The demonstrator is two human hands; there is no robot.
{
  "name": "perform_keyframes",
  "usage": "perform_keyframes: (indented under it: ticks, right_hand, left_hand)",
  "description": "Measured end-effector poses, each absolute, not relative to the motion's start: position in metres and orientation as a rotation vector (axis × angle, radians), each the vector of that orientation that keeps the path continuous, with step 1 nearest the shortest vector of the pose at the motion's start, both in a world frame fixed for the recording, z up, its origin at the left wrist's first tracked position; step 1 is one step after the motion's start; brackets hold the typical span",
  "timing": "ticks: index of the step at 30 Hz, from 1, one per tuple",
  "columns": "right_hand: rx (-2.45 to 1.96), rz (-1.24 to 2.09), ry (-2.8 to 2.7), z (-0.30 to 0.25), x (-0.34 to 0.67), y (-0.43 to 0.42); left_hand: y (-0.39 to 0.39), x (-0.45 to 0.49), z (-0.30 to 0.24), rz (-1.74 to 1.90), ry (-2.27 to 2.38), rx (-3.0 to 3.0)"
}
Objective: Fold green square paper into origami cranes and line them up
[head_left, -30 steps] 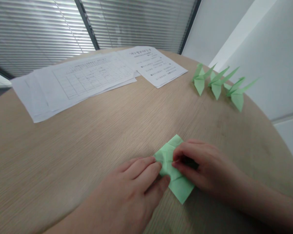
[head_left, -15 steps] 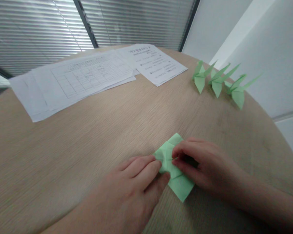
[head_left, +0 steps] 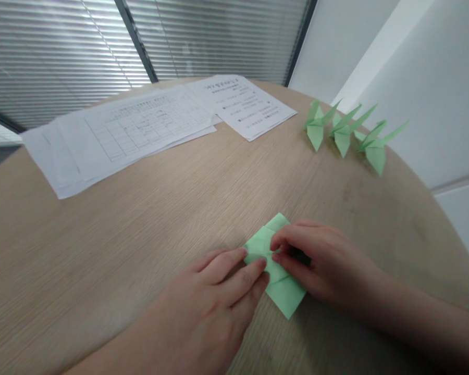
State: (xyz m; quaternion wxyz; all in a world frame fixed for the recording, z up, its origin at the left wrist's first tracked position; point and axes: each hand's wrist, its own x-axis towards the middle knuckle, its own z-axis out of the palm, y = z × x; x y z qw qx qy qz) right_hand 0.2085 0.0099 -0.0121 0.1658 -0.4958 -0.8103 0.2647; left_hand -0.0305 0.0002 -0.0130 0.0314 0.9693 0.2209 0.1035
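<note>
White sheets (head_left: 140, 125) are illegible; green paper (head_left: 286, 296) is pressed on table (head_left: 148, 229) by spread left hand (head_left: 214, 302); right hand (head_left: 324, 258) near-pinched, hold unclear.

Single head-worn view — forward and down, close above the table (head_left: 160, 208).

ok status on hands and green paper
Left hand on folded green paper, right hand over its right side. Paper on table. Paper cranes, printed sheets beyond, clear of hands.

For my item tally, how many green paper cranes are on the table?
3: left crane, middle crane and right crane, in a row near the far right edge of the table, beyond the right hand. None seems hidden.
</note>
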Motion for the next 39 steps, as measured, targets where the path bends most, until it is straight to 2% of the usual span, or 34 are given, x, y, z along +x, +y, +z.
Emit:
perform_keyframes:
  ticks: [14,27,39]
  right_hand:
    - [-1.359,0.669,-2.386,-0.01,0.212,0.011]
    - [-1.341,0.776,-2.506,0.004,0.242,0.014]
    - [-1.353,0.738,-2.534,0.013,0.238,0.012]
  left_hand:
    - [0.009,-0.027,-0.002,0.284,0.63,2.874]
    - [0.006,-0.029,0.001,0.157,0.645,2.834]
    - [0.006,-0.026,0.004,0.2,0.661,2.869]
